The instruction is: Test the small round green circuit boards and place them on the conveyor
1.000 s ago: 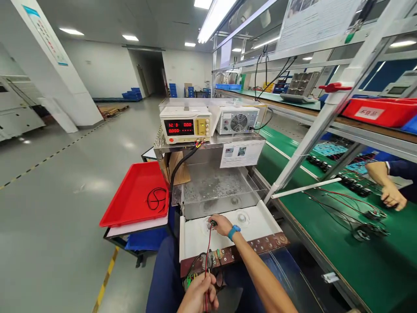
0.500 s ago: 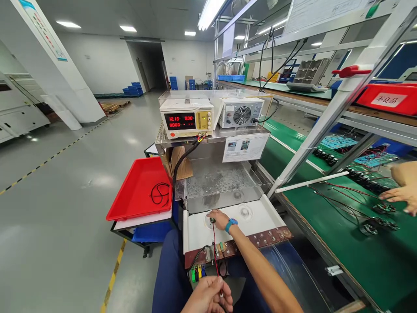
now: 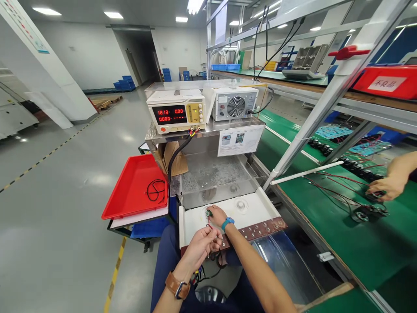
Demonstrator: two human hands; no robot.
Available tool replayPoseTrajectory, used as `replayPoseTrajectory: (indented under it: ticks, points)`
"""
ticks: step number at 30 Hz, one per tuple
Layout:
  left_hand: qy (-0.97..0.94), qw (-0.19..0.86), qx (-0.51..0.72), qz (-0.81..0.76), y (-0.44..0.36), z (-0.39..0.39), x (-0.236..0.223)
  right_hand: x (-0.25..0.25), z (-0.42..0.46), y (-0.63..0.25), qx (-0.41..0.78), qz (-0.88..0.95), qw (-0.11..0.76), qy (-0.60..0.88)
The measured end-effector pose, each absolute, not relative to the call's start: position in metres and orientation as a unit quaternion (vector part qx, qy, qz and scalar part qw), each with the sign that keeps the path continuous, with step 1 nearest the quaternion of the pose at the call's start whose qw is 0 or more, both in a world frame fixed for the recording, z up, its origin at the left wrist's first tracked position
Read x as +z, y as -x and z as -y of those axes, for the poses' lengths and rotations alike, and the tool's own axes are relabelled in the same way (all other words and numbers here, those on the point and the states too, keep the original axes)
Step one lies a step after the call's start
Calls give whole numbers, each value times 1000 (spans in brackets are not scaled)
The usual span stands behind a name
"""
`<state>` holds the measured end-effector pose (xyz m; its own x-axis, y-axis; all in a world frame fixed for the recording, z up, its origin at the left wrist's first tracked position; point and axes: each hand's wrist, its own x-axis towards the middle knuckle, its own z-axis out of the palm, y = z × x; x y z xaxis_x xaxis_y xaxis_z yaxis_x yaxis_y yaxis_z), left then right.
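Observation:
My right hand (image 3: 217,215), with a blue band on its wrist, presses a small round part (image 3: 209,213) onto the white fixture plate (image 3: 254,211). A thin red wire (image 3: 209,224) runs from that part back to my left hand (image 3: 202,246), which pinches the wire just above the brown terminal strip (image 3: 260,230). My left wrist carries a brown-strapped watch. Coloured plugs and black leads hang below the strip by my knees.
A power supply (image 3: 176,114) with red digits and a fan unit (image 3: 233,105) stand on a steel shelf over a clear tank (image 3: 215,178). A red tray (image 3: 133,187) holding a black cable sits left. Another person's hand (image 3: 386,187) handles parts on the green conveyor (image 3: 325,226) at right.
My left hand has risen from my lap to the terminal strip, close behind my right hand, so the red wire between them is shorter. The other person's hand shifted along the conveyor.

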<state>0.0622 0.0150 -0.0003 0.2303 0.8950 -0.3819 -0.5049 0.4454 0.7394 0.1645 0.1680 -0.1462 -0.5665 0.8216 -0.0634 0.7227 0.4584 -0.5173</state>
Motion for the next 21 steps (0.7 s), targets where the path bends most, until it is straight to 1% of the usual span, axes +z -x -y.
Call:
replayPoseTrajectory:
  ticks: [2, 6, 12, 17, 21]
  points:
    - [-266, 732, 466, -420, -62, -21, -4, -146, -168, -164, 250, 848, 100, 456]
    - [-351, 652, 442, -506, -60, -37, -17, -142, -169, -164, 251, 848, 92, 457]
    - [-422, 551, 424, -582, -62, -60, -51, -142, -171, -164, 254, 847, 87, 458]
    - [-439, 519, 399, -615, -63, -61, -77, -144, -171, -165, 259, 846, 92, 457]
    - [-445, 513, 387, -623, -61, -60, -88, -143, -171, -166, 258, 845, 97, 457]
